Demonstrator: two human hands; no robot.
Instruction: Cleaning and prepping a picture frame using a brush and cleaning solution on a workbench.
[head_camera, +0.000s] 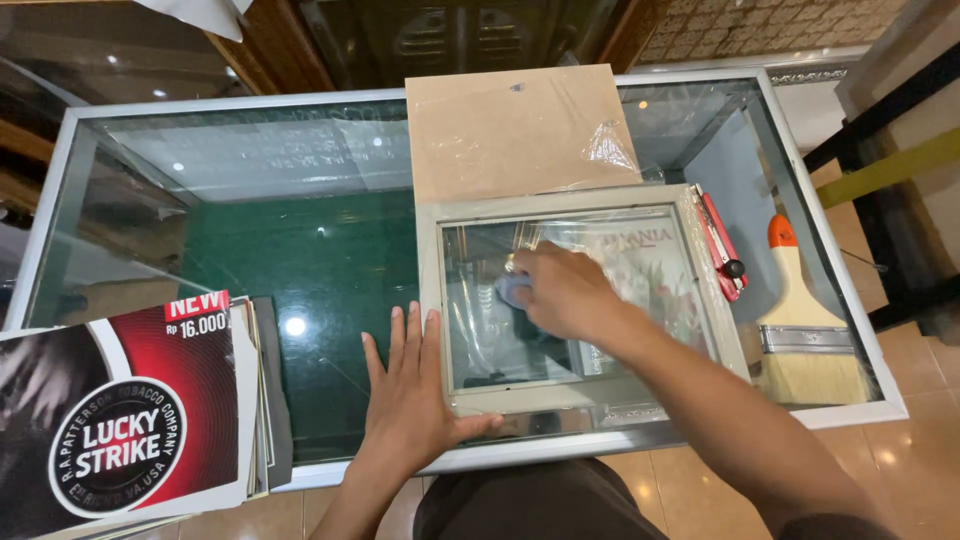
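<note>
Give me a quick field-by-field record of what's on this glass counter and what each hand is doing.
surface: glass-topped display case with a white metal rim
main item: pale picture frame lying flat, glass pane in it
left hand: left hand flat, palm down, pressing the frame's left edge
right hand: right hand on the pane, fingers closed on a small bluish cloth
behind frame: brown backing board
right of frame: red cutter; paint brush with orange-tipped handle
near left: stack of printed cards
</note>
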